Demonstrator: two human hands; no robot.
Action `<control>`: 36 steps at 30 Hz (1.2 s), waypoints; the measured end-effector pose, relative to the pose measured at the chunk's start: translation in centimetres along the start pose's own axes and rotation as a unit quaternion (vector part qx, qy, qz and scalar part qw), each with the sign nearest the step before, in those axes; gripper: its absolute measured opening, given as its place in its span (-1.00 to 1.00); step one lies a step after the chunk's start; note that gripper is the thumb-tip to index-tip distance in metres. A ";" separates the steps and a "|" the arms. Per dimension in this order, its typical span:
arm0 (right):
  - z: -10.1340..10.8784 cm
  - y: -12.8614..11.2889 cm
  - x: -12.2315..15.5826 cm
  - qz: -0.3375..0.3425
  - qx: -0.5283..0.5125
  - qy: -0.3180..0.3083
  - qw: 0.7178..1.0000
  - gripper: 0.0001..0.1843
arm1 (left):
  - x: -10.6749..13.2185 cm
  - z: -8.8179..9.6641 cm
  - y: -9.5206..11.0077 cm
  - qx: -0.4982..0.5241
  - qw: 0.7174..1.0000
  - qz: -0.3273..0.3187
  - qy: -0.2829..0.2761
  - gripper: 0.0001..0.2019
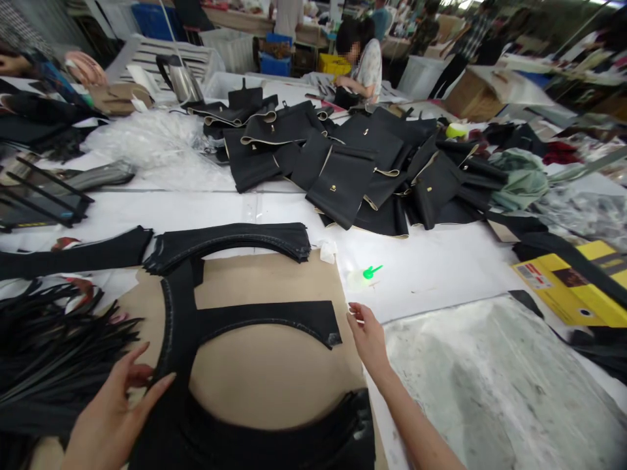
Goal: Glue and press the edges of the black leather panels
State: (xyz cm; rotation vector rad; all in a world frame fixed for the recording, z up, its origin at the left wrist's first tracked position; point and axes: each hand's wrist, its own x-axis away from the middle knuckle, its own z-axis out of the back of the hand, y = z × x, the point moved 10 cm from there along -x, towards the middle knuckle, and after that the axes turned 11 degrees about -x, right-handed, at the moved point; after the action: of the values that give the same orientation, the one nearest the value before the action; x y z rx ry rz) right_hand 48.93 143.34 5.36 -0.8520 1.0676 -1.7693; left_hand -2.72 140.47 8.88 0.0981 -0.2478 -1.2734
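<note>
Resting left hand on black leather panel, grip wide; right hand empty, grip narrow

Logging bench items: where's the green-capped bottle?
In the head view, the green-capped bottle lies on the white table, just beyond the right hand, right of the brown cardboard sheet and nearer than the pile of black cut pieces.

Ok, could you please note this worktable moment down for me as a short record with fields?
Left hand: fingers against a curved black panel
Right hand: beside the panel's cut end
Underlay: brown paper sheet
Nearby: green-nozzled squeeze bottle; black strips
Beyond: pile of black panels with gold fittings; seated co-worker
</note>
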 end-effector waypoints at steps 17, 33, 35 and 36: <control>-8.1 -5.2 -16.0 0.062 0.154 -0.018 0.986 -0.74 | 1.6 -6.8 21.2 0.023 0.961 -0.268 -0.056 -0.78; 8.0 6.2 -0.8 -0.206 -0.332 0.122 0.912 -0.67 | -2.3 -17.3 51.7 0.278 0.853 -0.419 -0.145 -0.27; 8.4 5.9 -1.2 -0.200 -0.385 0.122 0.893 -0.67 | -1.9 -18.0 52.6 0.270 0.855 -0.421 -0.136 -0.37; 8.4 5.7 -1.3 -0.197 -0.417 0.120 0.879 -0.68 | -1.5 -17.9 52.6 0.267 0.855 -0.425 -0.129 -0.40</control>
State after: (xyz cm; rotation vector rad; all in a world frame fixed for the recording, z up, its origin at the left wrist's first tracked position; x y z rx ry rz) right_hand 58.53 140.50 3.33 -1.4712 2.0068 -1.7473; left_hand 50.26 156.17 2.32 0.5665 -0.8611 -2.0731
